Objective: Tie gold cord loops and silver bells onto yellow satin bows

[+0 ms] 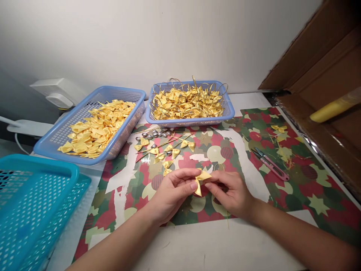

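Note:
My left hand (172, 191) and my right hand (229, 192) meet over the patterned mat (296, 188), both pinching one small yellow satin bow (200, 180) between their fingertips. Just beyond my hands lie several loose yellow bows (169, 152) with thin gold strings, and a row of small silver beads (156, 134). A blue basket (70, 124) at the left holds a heap of plain yellow bows. A second blue basket (229, 109) at the back centre holds bows with gold loops attached.
Small pink-handled thread snips (272, 165) lie on the mat to the right. One stray bow (279, 128) lies far right. A turquoise basket (36, 203) stands at the near left. A cardboard box (324, 94) lines the right edge. A white wall is behind.

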A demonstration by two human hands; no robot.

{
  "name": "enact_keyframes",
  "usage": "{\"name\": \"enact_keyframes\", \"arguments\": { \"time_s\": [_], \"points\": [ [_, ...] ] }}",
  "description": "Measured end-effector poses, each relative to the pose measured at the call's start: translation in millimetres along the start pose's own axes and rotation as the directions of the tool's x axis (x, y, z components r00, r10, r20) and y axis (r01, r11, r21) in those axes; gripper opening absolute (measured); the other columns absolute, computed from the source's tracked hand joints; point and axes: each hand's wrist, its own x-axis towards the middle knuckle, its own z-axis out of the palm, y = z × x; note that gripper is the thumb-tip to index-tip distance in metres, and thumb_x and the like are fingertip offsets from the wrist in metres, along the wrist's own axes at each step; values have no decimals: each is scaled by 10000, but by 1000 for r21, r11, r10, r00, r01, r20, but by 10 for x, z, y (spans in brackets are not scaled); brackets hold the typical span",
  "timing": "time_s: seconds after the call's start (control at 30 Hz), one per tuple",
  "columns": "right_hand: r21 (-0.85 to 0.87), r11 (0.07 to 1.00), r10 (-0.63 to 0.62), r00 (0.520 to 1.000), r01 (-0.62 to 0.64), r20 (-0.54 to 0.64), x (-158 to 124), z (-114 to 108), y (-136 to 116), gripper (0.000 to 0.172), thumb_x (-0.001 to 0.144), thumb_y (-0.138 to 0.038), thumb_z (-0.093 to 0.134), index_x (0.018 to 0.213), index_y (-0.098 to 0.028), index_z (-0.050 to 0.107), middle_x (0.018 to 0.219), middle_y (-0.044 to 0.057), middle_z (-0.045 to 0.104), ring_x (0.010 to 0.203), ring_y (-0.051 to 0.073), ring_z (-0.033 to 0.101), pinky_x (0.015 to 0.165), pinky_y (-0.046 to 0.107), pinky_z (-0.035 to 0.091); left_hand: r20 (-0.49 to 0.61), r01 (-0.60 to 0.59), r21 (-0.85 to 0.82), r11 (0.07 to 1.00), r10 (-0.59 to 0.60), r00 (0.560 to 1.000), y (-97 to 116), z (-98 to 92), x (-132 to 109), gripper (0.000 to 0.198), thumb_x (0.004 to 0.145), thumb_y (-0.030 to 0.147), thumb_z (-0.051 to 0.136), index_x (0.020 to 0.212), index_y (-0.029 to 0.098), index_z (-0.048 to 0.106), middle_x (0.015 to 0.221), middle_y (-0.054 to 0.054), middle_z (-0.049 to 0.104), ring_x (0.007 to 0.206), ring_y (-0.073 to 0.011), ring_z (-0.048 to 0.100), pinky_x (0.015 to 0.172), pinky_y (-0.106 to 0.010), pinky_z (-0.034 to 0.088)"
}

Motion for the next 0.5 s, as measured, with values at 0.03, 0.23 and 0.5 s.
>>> {"name": "enact_keyframes", "arguments": {
  "time_s": [0.03,0.23,0.5],
  "points": [
    [0,1000,3,1000,-3,1,0,-1,-2,145,888,-151,508,776,-182,595,633,4,631,515,95,512,478,218,371,-2,1,0,1000,-1,1000,2,2,0,239,638,244,850,862,215,771,787,-22,734,670,-97,639,680,-206,492],
    [-7,1000,14,1000,-14,13,-4,-7,-10,154,891,-157,502,774,-184,599,629,4,626,508,97,502,470,226,373,-4,13,8,1000,-13,1000,14,26,7,243,633,242,850,861,215,772,745,-15,721,642,-99,618,672,-222,478],
    [23,1000,6,1000,-7,14,10,-8,-23,146,894,-147,504,812,-181,619,626,-2,619,513,97,509,478,222,385,13,26,0,1000,-26,1000,-2,18,1,246,637,230,846,870,206,772,764,-25,728,665,-102,623,692,-226,470]
  ]
}}
